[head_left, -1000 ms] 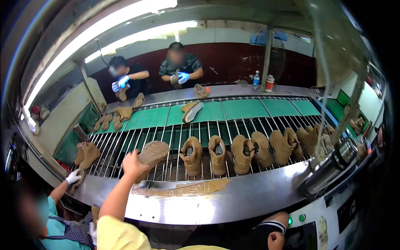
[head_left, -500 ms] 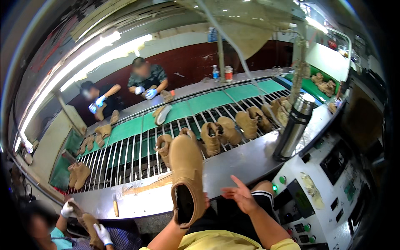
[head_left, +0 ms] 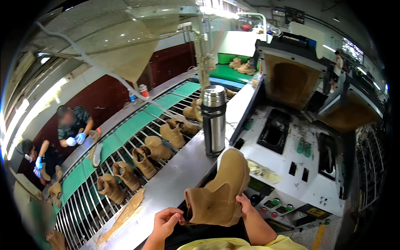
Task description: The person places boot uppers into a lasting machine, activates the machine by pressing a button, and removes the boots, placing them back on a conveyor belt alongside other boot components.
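A tan ankle boot (head_left: 223,193) is tilted in front of me, its toe up to the right and its dark opening to the left. My right hand (head_left: 245,204) grips it at the sole side, near the heel. Beside the opening is my left hand (head_left: 168,221), its thumb and fingers pinched together at the boot's top edge. What the pinch holds, if anything, is too small to make out. Behind the boot is the white machine (head_left: 271,146), with two raised dark lids and a panel of buttons.
A steel flask (head_left: 215,121) stands on the metal ledge (head_left: 183,171). Several tan boots (head_left: 143,163) line the barred conveyor (head_left: 89,196) with green strips. Across it, two gloved people (head_left: 75,125) handle footwear. More boots lie on a green surface (head_left: 227,60) at the back.
My view has turned right, toward the machine. The boot has tipped over to the right; my right hand, open before, now grips it. My left hand has come to its opening.
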`<action>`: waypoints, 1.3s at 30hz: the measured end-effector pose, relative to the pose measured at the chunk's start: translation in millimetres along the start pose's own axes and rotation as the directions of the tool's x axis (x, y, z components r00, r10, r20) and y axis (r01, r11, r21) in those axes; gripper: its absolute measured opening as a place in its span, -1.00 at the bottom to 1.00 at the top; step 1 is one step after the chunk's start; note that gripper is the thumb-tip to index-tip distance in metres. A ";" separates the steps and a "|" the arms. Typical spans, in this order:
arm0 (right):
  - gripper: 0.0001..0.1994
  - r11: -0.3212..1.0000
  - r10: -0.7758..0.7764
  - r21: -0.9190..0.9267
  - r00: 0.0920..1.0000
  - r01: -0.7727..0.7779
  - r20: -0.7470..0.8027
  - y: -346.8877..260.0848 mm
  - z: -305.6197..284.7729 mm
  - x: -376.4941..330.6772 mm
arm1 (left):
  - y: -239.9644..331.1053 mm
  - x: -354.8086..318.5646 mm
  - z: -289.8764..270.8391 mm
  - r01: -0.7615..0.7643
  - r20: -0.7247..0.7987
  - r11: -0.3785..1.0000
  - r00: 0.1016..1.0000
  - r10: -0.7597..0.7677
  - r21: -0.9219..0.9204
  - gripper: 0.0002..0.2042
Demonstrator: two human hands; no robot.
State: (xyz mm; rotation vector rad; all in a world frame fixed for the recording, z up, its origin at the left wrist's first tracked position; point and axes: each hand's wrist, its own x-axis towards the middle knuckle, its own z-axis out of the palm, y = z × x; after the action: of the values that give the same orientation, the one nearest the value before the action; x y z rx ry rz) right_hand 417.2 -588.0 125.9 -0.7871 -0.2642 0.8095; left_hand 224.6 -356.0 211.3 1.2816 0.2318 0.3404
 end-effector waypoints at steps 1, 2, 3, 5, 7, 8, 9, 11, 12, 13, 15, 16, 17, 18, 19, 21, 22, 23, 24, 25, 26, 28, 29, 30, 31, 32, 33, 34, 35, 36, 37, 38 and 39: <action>-0.26 0.999 -0.040 -0.024 0.998 0.041 0.041 -4.4 -2.3 -2.7 | -1.6 3.8 8.1 0.022 0.022 0.997 0.999 -0.023 0.070 -0.87; -0.22 0.994 -0.039 -0.099 0.999 0.041 0.025 -7.7 -3.3 -4.7 | -13.0 11.6 5.8 0.097 0.076 0.979 0.991 -0.112 0.179 -0.83; -0.17 0.985 -0.041 -0.168 0.999 0.042 0.014 -11.1 0.2 -4.3 | -16.7 17.2 8.6 0.095 0.087 0.946 0.988 -0.128 0.310 -0.83; 0.01 0.949 -0.026 -0.314 0.999 0.035 0.033 -24.1 6.3 -9.5 | -24.1 27.8 15.3 0.074 0.103 0.831 0.982 -0.156 0.552 -0.82; 0.08 0.918 -0.123 -0.370 0.989 0.144 0.079 -32.4 11.9 -13.9 | -29.3 35.3 20.7 0.045 0.184 0.892 0.973 -0.142 0.451 -0.71; 0.10 0.913 -0.128 -0.381 0.989 0.148 0.076 -40.1 14.8 -16.2 | -33.3 36.2 27.6 -0.033 0.225 0.905 0.972 -0.070 0.424 -0.68; 0.12 0.909 -0.130 -0.390 0.989 0.149 0.074 -49.4 19.3 -17.6 | -33.0 37.6 35.1 -0.108 0.259 0.912 0.966 0.002 0.396 -0.66; 0.15 0.894 -0.166 -0.412 0.984 0.176 0.060 -67.5 26.3 -20.9 | -58.6 44.3 32.8 -0.058 0.287 0.954 0.958 -0.030 0.293 -0.62; 0.16 0.880 -0.207 -0.429 0.977 0.206 0.045 -77.5 27.1 -23.0 | -62.5 50.3 38.1 -0.039 0.282 0.957 0.958 -0.045 0.286 -0.64; 0.17 0.864 -0.246 -0.446 0.969 0.234 0.033 -84.6 25.4 -24.6 | -65.5 54.6 42.9 -0.020 0.276 0.960 0.959 -0.060 0.280 -0.66; 0.18 0.849 -0.291 -0.478 0.955 0.227 -0.063 -98.8 15.6 -26.4 | -73.1 61.9 50.1 -0.024 0.186 0.998 0.982 0.013 0.059 -0.83; 0.17 0.806 -0.362 -0.526 0.929 0.272 -0.074 -110.0 8.9 -27.1 | -86.9 68.6 38.4 -0.007 0.109 0.994 0.994 -0.005 0.109 -0.88; 0.17 0.758 -0.429 -0.574 0.900 0.311 -0.079 -122.0 2.1 -27.2 | -101.8 73.8 19.3 0.014 0.028 0.987 0.999 -0.019 0.158 -0.93; 0.15 0.764 -0.461 -0.561 0.877 0.317 -0.133 -137.4 -2.9 -30.1 | -110.6 77.6 7.8 0.034 -0.061 0.992 0.998 -0.027 0.123 -0.95; 0.14 0.770 -0.491 -0.547 0.852 0.327 -0.182 -155.1 -5.7 -31.4 | -116.3 80.5 -5.6 0.049 -0.153 0.995 0.988 -0.035 0.088 -0.95; 0.09 0.681 -0.594 -0.678 0.750 0.276 -0.292 -191.0 -21.3 -24.2 | -134.0 82.3 -47.3 0.068 -0.340 0.975 0.940 0.007 0.210 -0.93; 0.07 0.649 -0.613 -0.729 0.716 0.217 -0.334 -214.9 -21.0 -17.4 | -142.9 81.8 -68.9 0.054 -0.397 0.965 0.916 0.055 0.257 -0.92; 0.05 0.624 -0.627 -0.764 0.689 0.163 -0.365 -237.4 -22.5 -3.0 | -149.2 78.5 -95.2 0.041 -0.461 0.948 0.879 0.117 0.317 -0.91; 0.03 0.568 -0.669 -0.806 0.664 0.166 -0.335 -261.1 -32.2 11.2 | -159.9 75.4 -121.4 0.043 -0.506 0.918 0.844 0.178 0.395 -0.90; 0.02 0.505 -0.711 -0.848 0.635 0.162 -0.303 -285.5 -46.9 25.4 | -169.1 74.0 -139.2 0.050 -0.538 0.884 0.809 0.238 0.466 -0.90; 0.01 0.467 -0.727 -0.880 0.605 0.090 -0.324 -309.1 -52.6 44.5 | -167.6 68.9 -148.5 0.042 -0.571 0.873 0.771 0.281 0.485 -0.89; 0.01 0.421 -0.708 -0.905 0.599 -0.066 -0.373 -349.0 -71.1 82.1 | -166.7 56.7 -166.2 0.081 -0.645 0.858 0.696 0.316 0.508 -0.87; 0.03 0.401 -0.674 -0.905 0.623 -0.143 -0.397 -366.3 -79.0 101.9 | -168.7 49.2 -175.4 0.104 -0.658 0.841 0.676 0.331 0.531 -0.87; 0.00 0.317 -0.711 -0.918 0.580 -0.240 -0.397 -381.5 -97.0 124.8 | -173.0 41.9 -182.0 0.127 -0.670 0.826 0.658 0.343 0.549 -0.87; -0.03 0.230 -0.751 -0.910 0.531 -0.345 -0.392 -395.0 -123.0 145.7 | -178.4 37.4 -184.5 0.151 -0.678 0.814 0.648 0.347 0.561 -0.87; -0.06 0.142 -0.793 -0.880 0.480 -0.452 -0.375 -402.8 -146.1 160.8 | -171.3 35.6 -170.2 0.215 -0.699 0.809 0.650 0.299 0.546 -0.87; -0.05 0.174 -0.766 -0.845 0.470 -0.506 -0.439 -402.4 -157.2 178.6 | -170.1 35.7 -169.8 0.208 -0.689 0.806 0.658 0.304 0.555 -0.87; -0.03 0.203 -0.734 -0.805 0.457 -0.558 -0.502 -398.6 -161.9 195.2 | -169.9 34.0 -170.9 0.203 -0.679 0.800 0.665 0.310 0.564 -0.88; -0.03 0.219 -0.706 -0.764 0.441 -0.608 -0.553 -394.7 -166.9 209.4 | -170.6 33.3 -171.4 0.197 -0.669 0.796 0.674 0.315 0.573 -0.88; -0.03 0.219 -0.669 -0.713 0.430 -0.666 -0.606 -385.6 -169.8 221.4 | -171.8 32.1 -170.8 0.206 -0.682 0.804 0.666 0.302 0.558 -0.88; -0.02 0.218 -0.632 -0.666 0.417 -0.713 -0.653 -376.4 -170.7 228.8 | -170.8 31.8 -171.6 0.209 -0.690 0.811 0.661 0.295 0.547 -0.89; -0.02 0.208 -0.600 -0.628 0.409 -0.750 -0.687 -369.6 -172.1 233.4 | -170.8 31.8 -171.6 0.212 -0.698 0.817 0.657 0.287 0.535 -0.89; 0.00 0.194 -0.579 -0.602 0.405 -0.774 -0.708 -361.7 -168.5 238.1 | -170.0 32.5 -173.5 0.212 -0.703 0.823 0.652 0.284 0.528 -0.89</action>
State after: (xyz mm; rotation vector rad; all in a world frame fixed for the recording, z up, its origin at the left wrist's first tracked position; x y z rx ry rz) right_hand 859.3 -658.2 250.9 -2.5655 0.4688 0.0196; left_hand 213.4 -230.4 1.1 1.6800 1.1203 0.9093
